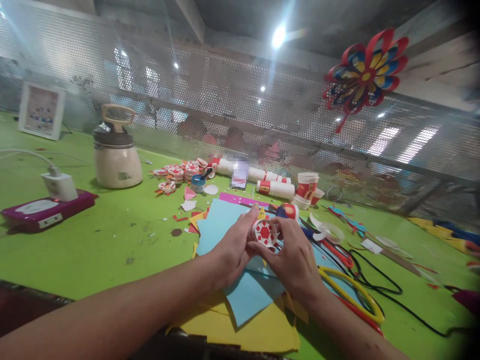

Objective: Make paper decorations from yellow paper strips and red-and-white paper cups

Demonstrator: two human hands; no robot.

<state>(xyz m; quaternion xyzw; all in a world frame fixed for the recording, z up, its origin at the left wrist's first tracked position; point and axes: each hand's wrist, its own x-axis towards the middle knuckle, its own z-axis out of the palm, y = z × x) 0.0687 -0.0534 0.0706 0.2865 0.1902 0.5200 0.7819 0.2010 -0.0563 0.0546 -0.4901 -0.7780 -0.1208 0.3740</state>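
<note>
Both hands meet over the blue paper, holding a cut-down paper cup between them. Its round white face carries a red hexagon ringed by smaller red pieces. My left hand grips its left side, fingers partly hidden behind it. My right hand pinches the right rim with thumb and fingers. A small yellow piece shows just above the cup's top edge. Under the hands lie light blue sheets over yellow sheets.
Left stand a purple power strip and a spray bottle. Similar decorated cup pieces, a blue jar, a phone and stacked paper cups are behind. Yellow-handled scissors and a black cord lie right.
</note>
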